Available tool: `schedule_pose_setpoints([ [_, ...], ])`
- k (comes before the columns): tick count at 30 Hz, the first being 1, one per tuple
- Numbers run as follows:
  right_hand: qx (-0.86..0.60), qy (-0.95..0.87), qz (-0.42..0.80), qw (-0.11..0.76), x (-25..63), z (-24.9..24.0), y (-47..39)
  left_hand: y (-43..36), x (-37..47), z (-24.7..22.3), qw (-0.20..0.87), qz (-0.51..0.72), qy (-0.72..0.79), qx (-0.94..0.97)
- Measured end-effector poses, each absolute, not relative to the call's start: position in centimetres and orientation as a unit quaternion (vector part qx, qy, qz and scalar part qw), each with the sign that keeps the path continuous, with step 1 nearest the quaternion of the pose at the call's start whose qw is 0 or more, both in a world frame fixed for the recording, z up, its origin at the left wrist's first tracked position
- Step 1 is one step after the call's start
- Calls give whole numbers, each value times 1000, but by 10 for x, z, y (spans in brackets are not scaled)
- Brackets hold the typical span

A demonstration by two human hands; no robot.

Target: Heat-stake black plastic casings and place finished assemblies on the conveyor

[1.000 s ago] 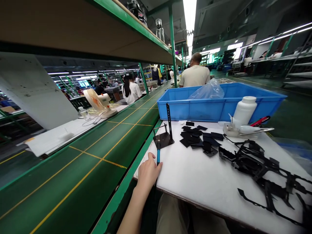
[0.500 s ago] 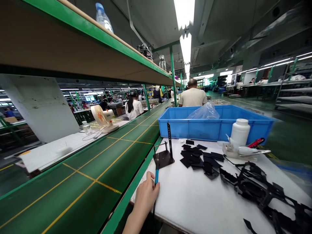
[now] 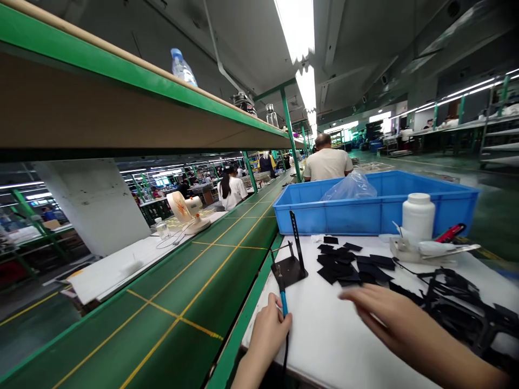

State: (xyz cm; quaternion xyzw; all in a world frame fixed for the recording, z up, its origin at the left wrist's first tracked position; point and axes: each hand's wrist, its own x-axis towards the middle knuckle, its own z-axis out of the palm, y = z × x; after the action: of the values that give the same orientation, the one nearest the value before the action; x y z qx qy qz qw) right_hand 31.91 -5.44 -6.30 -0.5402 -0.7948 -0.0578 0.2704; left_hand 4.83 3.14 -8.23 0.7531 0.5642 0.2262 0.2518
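Left hand (image 3: 267,330) at table's (image 3: 320,337) near left corner, thumb and finger closed on blue-handled tool (image 3: 283,302), tip end by black stand (image 3: 291,273) along left edge. Right hand (image 3: 391,313) blurred, well apart from left, fingers stretched out over table, just nearside of black patches (image 3: 336,262). Black frames (image 3: 458,300) toward right edge; blue tub (image 3: 336,216) and white bottle (image 3: 419,216) at far edge.

Blue bin (image 3: 336,219) at far edge of desk (image 3: 316,329) holds clear bag (image 3: 352,186), white bottle (image 3: 418,219) toward far right corner, green conveyor belt (image 3: 174,351) along left edge, cream fan (image 3: 188,209) on white bench (image 3: 109,275) across, blue-capped bottle (image 3: 184,69) on overhead shelf (image 3: 101,66).
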Motion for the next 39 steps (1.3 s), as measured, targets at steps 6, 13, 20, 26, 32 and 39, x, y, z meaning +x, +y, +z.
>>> schedule_pose_setpoints([
  [6, -497, -863, 6, 87, 226, -60, 29, 39, 38, -96, 363, 274, 538, 710],
  [13, -502, -862, -7, 75, 186, -85, 61, 37, 26, -110, 433, 326, 497, 677],
  [20, -561, -823, -23, 81, 179, -84, 60, 35, 25, -118, 424, 362, 482, 676],
  [26, -582, -809, -10, 78, 177, -85, 55, 36, 33, -116, 405, 387, 495, 664],
  [32, -585, -805, 7, 95, 176, -85, 55, 26, 49, -112, 388, 380, 499, 676],
  [39, -555, -807, 35, 197, 214, -58, 42, 21, 42, -110, 431, 392, 431, 689],
])
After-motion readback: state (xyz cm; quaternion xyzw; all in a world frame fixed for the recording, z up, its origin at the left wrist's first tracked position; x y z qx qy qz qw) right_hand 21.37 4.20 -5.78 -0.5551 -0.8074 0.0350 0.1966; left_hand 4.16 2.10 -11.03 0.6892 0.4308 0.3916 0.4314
